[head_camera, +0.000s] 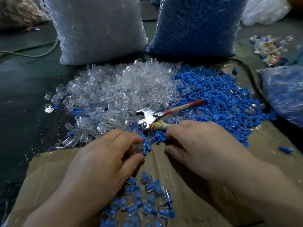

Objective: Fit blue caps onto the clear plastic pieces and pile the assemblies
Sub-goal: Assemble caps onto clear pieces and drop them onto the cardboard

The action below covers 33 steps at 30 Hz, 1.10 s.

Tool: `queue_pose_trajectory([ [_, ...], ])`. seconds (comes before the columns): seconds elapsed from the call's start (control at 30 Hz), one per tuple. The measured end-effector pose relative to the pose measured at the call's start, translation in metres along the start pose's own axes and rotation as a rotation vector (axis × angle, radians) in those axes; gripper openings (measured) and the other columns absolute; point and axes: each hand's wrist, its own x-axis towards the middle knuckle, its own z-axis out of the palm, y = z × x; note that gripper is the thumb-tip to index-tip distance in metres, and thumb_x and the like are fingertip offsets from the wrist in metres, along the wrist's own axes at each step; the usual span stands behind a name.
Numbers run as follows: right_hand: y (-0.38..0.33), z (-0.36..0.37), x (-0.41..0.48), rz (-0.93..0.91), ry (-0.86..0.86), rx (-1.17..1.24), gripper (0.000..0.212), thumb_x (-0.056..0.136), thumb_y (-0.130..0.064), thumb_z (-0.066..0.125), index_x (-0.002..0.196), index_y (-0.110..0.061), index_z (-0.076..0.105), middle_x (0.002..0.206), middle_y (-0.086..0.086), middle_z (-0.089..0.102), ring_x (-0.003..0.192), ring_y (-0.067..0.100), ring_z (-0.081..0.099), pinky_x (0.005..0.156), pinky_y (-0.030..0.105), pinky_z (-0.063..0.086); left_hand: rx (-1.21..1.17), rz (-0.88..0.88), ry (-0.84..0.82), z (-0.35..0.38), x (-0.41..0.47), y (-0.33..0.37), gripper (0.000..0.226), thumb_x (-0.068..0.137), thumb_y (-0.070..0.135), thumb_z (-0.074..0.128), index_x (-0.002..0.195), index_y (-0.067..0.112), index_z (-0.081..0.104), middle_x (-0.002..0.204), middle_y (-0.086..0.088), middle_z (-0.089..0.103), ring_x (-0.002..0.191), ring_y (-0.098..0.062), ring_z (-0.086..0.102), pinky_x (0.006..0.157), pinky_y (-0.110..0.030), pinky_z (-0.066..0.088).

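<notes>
Fitting step: left grip (105,154) pinches a clear piece (137,146); right grip (201,145) curled over caps (157,138), hold unclear; next needs cap aligned

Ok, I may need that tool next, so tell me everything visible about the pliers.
The pliers lie where clear pieces meet blue caps, shiny metal head pointing left, jaws apart, two rivets showing. One handle is red-coated, slanting up-right; the other, wrapped in yellowish cord, runs under the right hand; grip unclear.
</notes>
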Motion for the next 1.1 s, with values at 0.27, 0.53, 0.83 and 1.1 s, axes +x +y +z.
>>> queue_pose_trajectory([
  [0.27,-0.024,0.013,0.006,-0.172,0.070,0.104,0.030,0.092,-0.051,0.036,0.116,-0.034,0.042,0.097,-0.010,0.047,0.083,0.015,0.050,0.063,0.034,0.043,0.063,0.035,0.023,0.006,0.001,-0.004,0.038,0.080,0.055,0.057,0.116,0.046,0.056,0.094,0.034,0.055,0.079,0.001,0.057,0.064,-0.011,0.035],
  [0.53,-0.026,0.014,0.010,-0.154,0.065,0.005,0.028,0.097,-0.051,0.034,0.113,-0.032,0.047,0.089,-0.008,0.041,0.074,0.016,0.037,0.057,0.033,0.033,0.018,0.050,0.086,0.012,0.005,-0.003,0.011,0.086,0.050,0.054,0.093,0.042,0.056,0.084,0.022,0.057,0.069,-0.003,0.057,0.056,-0.027,0.049],
  [0.83,-0.025,0.014,0.008,-0.135,0.087,0.073,0.013,0.095,-0.040,0.041,0.090,-0.030,0.034,0.085,-0.008,0.043,0.076,0.017,0.046,0.065,0.037,0.047,-0.145,-0.141,0.132,0.012,0.004,-0.006,0.014,0.076,0.053,0.061,0.086,0.045,0.055,0.081,0.026,0.063,0.076,0.004,0.059,0.051,-0.021,0.045],
  [1.1,-0.023,0.013,0.009,-0.109,0.072,0.058,0.005,0.098,-0.028,0.047,0.103,-0.026,0.047,0.091,-0.005,0.047,0.082,0.019,0.047,0.067,0.035,0.045,-0.702,-0.231,0.186,0.014,0.005,-0.007,0.045,0.058,0.058,0.071,0.103,0.056,0.063,0.088,0.015,0.073,0.073,-0.007,0.070,0.061,-0.027,0.059],
])
